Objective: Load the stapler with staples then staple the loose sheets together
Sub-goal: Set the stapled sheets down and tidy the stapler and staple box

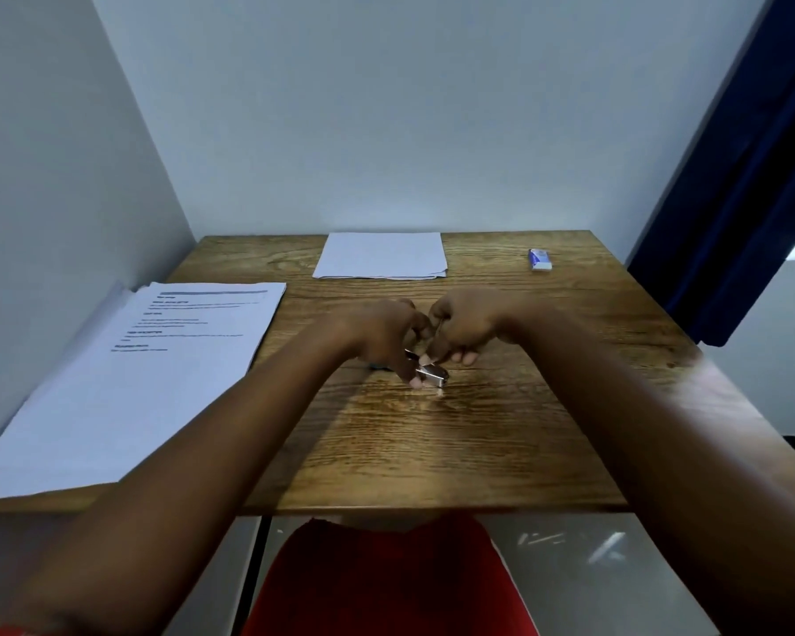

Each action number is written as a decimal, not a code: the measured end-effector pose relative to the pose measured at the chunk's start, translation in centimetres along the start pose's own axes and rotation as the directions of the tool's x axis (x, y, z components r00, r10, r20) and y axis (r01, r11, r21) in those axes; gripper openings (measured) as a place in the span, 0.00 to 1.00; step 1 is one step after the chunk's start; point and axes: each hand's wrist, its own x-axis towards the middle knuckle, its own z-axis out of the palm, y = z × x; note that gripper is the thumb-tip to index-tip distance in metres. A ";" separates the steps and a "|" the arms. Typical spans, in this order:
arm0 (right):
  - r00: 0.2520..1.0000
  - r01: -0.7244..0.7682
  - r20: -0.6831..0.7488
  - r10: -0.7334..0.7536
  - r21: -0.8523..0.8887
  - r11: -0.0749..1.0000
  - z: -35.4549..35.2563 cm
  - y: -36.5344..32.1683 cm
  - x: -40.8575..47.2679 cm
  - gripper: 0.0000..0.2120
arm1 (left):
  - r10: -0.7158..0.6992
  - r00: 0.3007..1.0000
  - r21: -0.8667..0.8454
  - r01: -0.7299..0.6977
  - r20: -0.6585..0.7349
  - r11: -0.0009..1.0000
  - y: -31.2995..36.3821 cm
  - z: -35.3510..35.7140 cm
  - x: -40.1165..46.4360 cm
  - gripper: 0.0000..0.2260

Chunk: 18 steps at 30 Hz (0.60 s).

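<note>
A small metal stapler (432, 374) rests on the wooden table (478, 442) near its middle. My left hand (382, 335) grips the stapler from the left, thumb at its lower edge. My right hand (464, 325) curls over the stapler's top from the right, fingertips pinched at it; what they pinch is hidden. A stack of blank white sheets (382, 255) lies at the table's far edge. A small blue and white staple box (540, 259) sits at the far right.
A pile of printed sheets (157, 360) covers the table's left side and overhangs its left edge. Walls close off the far and left sides. A dark blue curtain (744, 176) hangs to the right. A red seat (386, 580) is below the near edge.
</note>
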 end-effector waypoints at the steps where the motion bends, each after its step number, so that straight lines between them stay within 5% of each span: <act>1: 1.000 0.001 0.005 -0.001 0.002 1.000 0.1 -0.1 -0.3 0.12 | 0.006 1.000 0.002 -0.006 -0.015 1.000 0.0 0.1 -0.1 0.28; 7: 1.000 0.010 -0.003 -0.010 -0.006 1.000 1.1 -0.2 -1.1 0.08 | 0.101 0.980 0.033 -0.097 -0.174 0.995 -0.3 0.6 0.5 0.16; 11: 0.980 -0.005 -0.199 0.003 -0.006 1.000 0.4 0.6 -0.6 0.09 | 0.125 0.936 0.016 -0.127 -0.330 0.992 0.5 0.8 2.0 0.16; 15: 0.913 -0.049 -0.402 0.064 0.048 0.998 -1.3 2.6 -0.2 0.09 | 0.022 0.838 -0.098 -0.090 -0.546 0.991 2.0 1.2 4.9 0.14; 18: 0.853 -0.088 -0.506 0.126 0.098 0.991 -2.4 4.6 0.5 0.10 | -0.090 0.834 -0.244 -0.055 -0.545 0.968 3.3 1.3 7.4 0.08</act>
